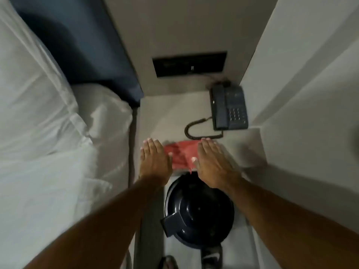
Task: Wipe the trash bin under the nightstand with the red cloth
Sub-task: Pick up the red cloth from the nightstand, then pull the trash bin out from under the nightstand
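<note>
A red cloth [181, 156] lies flat near the front edge of the pale nightstand [165, 117]. My left hand [154, 160] rests palm down at the cloth's left end, fingers straight. My right hand [211, 162] lies palm down over the cloth's right end, thumb on the red fabric. A thread of the cloth hangs over the front edge. On the floor below, in front of the nightstand, stands the dark round trash bin [198, 212] with a lid and a pedal at its left. My right forearm crosses its upper right rim.
A dark telephone [228, 107] with a coiled cord sits at the nightstand's back right. A black wall panel [189, 64] is above it. The bed with white sheets [48, 123] runs along the left, a wall [301, 84] along the right. My foot [210, 255] is beside the bin.
</note>
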Tool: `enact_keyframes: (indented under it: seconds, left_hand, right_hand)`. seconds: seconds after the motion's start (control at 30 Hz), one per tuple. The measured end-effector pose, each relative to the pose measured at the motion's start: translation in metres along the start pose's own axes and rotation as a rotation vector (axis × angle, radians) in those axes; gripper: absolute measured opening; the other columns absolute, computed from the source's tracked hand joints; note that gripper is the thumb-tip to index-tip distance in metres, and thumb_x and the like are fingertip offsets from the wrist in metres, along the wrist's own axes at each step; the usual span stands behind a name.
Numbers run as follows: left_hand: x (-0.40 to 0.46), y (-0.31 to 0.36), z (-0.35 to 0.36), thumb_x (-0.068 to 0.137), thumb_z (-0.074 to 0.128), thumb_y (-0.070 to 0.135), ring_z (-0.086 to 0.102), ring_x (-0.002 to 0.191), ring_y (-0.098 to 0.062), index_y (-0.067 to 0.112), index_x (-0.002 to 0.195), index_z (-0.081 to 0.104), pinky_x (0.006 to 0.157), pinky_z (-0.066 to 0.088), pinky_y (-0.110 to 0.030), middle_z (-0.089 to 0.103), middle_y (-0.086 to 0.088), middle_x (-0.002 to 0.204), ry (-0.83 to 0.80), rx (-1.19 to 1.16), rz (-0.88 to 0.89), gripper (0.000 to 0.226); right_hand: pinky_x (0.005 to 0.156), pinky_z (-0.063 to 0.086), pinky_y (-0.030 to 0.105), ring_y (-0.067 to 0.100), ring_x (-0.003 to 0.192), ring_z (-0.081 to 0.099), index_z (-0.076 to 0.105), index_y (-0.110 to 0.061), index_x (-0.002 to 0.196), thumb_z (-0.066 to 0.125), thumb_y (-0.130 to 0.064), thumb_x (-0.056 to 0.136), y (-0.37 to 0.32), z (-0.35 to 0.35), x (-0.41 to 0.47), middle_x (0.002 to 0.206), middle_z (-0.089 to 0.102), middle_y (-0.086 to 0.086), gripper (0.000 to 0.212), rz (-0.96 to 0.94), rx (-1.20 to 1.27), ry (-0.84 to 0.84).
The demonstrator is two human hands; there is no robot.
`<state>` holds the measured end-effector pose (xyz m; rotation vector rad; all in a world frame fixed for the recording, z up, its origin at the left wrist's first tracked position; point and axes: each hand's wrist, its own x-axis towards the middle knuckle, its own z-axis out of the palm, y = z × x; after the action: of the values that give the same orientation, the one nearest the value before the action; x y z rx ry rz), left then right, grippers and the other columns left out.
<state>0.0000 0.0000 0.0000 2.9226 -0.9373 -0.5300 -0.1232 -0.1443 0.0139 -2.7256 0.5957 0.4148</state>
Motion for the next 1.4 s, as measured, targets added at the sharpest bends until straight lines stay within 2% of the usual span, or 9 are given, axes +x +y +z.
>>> enact_keyframes:
  seconds: [0.23,0.43,0.67,0.73,0.87,1.0,1.13,1.23,1.4]
  left_hand:
    - [0.053,-0.001,0.071,0.097,0.037,0.034,0.027,0.141,-0.046,-0.005,0.144,0.023,0.118,0.024,-0.051,0.027,-0.033,0.151,-0.123,-0.175,-0.019,0.063]
    - [0.08,0.006,0.068,0.076,0.07,0.015,0.071,0.09,-0.032,0.0,0.108,0.066,0.081,0.06,-0.042,0.072,-0.019,0.107,-0.122,-0.748,-0.461,0.035]
    - [0.02,0.042,0.01,0.077,0.075,0.016,0.074,0.083,-0.025,0.008,0.094,0.071,0.075,0.063,-0.043,0.075,-0.011,0.092,-0.074,-0.975,-0.165,0.019]
    - [-0.026,0.062,-0.008,0.079,0.073,0.023,0.072,0.075,-0.015,0.014,0.093,0.071,0.07,0.063,-0.037,0.074,-0.003,0.086,-0.076,-0.875,0.065,0.016]
    - [-0.13,0.09,-0.011,0.08,0.066,0.012,0.064,0.073,-0.022,0.006,0.086,0.072,0.071,0.051,-0.038,0.071,-0.011,0.081,-0.063,-0.578,0.595,0.011]
    - [-0.229,0.095,0.02,0.076,0.066,-0.004,0.059,0.073,-0.03,-0.005,0.078,0.067,0.07,0.044,-0.03,0.066,-0.02,0.08,-0.138,-0.491,1.043,0.003]
    - [-0.254,0.048,0.083,0.078,0.07,0.023,0.058,0.095,-0.022,0.005,0.104,0.067,0.087,0.047,-0.031,0.062,-0.01,0.104,-0.324,-0.499,1.007,0.032]
    - [-0.223,0.003,0.153,0.086,0.058,0.035,0.039,0.137,-0.028,0.005,0.136,0.051,0.114,0.031,-0.039,0.048,-0.016,0.145,-0.175,-0.186,0.859,0.059]
    - [-0.178,-0.014,0.253,0.075,0.054,0.059,0.002,0.149,-0.042,0.003,0.152,0.007,0.121,0.012,-0.053,0.005,-0.028,0.161,-0.046,0.4,0.871,0.107]
  right_hand:
    - [0.128,0.012,0.05,0.037,0.156,0.018,0.018,0.003,0.157,0.032,-0.044,0.105,0.024,0.093,0.034,0.167,0.02,0.025,0.072,-0.092,-0.034,-0.083]
    - [0.126,0.009,0.046,0.036,0.157,0.015,0.019,0.001,0.158,0.035,-0.043,0.106,0.023,0.118,0.043,0.168,0.02,0.024,0.07,-0.033,0.121,-0.033]
    - [0.095,0.038,0.0,0.023,0.119,0.061,0.049,-0.007,0.144,0.027,-0.04,0.11,0.002,0.084,0.016,0.128,0.061,0.012,0.052,0.26,1.142,0.2]
    - [0.078,0.055,0.01,0.017,0.107,0.068,0.059,-0.012,0.135,0.022,-0.059,0.105,-0.007,0.078,-0.017,0.123,0.069,0.009,0.067,0.349,1.713,0.133]
    - [0.107,0.052,0.041,0.026,0.113,0.067,0.064,-0.003,0.134,0.051,-0.072,0.086,0.004,0.071,-0.11,0.113,0.073,0.019,0.086,0.419,2.468,0.071]
    - [0.059,0.062,0.024,0.013,0.069,0.078,0.083,-0.015,0.079,0.061,-0.04,0.094,0.005,0.101,-0.21,0.075,0.08,0.003,0.037,0.519,2.4,0.211]
    - [0.065,0.064,0.047,0.033,0.081,0.078,0.077,0.002,0.11,0.083,-0.022,0.059,0.012,0.175,-0.276,0.101,0.078,0.024,0.057,0.595,2.452,0.009]
    - [0.073,0.064,0.054,0.035,0.087,0.077,0.066,0.001,0.13,0.057,-0.013,0.076,0.018,0.25,-0.295,0.124,0.072,0.022,0.056,0.806,2.448,0.298]
    - [0.074,0.064,0.051,0.039,0.084,0.076,0.068,0.009,0.108,0.037,0.001,0.094,0.019,0.385,-0.278,0.095,0.077,0.023,0.035,1.037,2.189,0.306]
